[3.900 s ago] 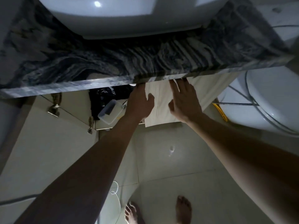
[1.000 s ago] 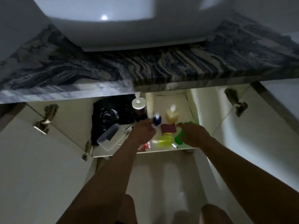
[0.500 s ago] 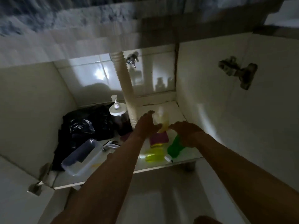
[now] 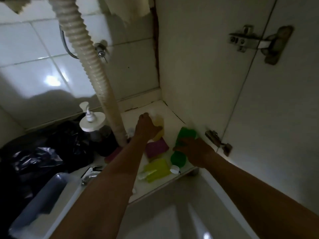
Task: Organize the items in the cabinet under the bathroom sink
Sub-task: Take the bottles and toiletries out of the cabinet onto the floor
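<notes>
Our left hand (image 4: 146,129) clasps the yellow bottle (image 4: 159,124); at three o'clock our right hand (image 4: 195,150) grips the green bottle (image 4: 186,133) midbody: likely light, slick.

Two slender forearms, the left forearm (image 4: 107,187) and the right forearm (image 4: 250,190), show bare along their whole visible length. Each ends in a bare grip, left grip (image 4: 146,129) and right grip (image 4: 194,150); dim light hides finer detail.

Head view, sole camera: set above and before the open cabinet floor (image 4: 170,129), facing down and inward toward the tiled back wall (image 4: 34,49); near; no second view.
</notes>
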Motion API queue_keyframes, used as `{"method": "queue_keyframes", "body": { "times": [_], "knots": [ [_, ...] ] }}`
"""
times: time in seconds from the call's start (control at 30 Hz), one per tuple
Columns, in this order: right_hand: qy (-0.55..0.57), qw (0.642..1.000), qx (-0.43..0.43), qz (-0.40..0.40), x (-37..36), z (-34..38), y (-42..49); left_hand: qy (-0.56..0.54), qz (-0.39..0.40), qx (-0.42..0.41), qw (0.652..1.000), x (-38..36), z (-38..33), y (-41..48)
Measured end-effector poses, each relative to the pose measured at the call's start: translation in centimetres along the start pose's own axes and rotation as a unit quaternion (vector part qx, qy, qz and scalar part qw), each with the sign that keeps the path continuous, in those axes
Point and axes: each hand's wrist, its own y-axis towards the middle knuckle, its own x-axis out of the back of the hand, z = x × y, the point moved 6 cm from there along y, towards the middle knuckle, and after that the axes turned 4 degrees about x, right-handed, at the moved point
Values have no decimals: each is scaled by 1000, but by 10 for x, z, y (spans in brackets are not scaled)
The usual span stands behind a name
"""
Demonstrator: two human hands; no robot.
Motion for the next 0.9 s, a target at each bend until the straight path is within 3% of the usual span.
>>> {"method": "queue_keyframes", "body": {
  "times": [0.23,0.37,0.43,0.5,0.57,0.63,0.7,0.9],
  "knots": [
    [-83,994,-46,-59,-5,11,3,-34,-44,-51,997,-5,13,12],
    [44,986,-102,-121,-1,-3,-11,-74,-71,-97,990,1,6,-3],
    [169,954,-121,-215,7,-9,-24,-104,-84,-105,985,8,1,-14],
    [241,900,-128,-340,18,-12,-44,-126,-93,-120,980,17,-9,-26],
    [318,838,-148,-418,30,-14,-69,-140,-93,-139,976,23,-21,-39],
    [412,795,-179,-407,34,-19,-94,-134,-74,-143,978,26,-32,-56],
    [459,777,-191,-387,27,-26,-121,-109,-43,-133,984,23,-41,-76],
    [483,800,-226,-275,-33,-28,-178,-55,84,-84,991,-14,-55,-145]
  ]
}}
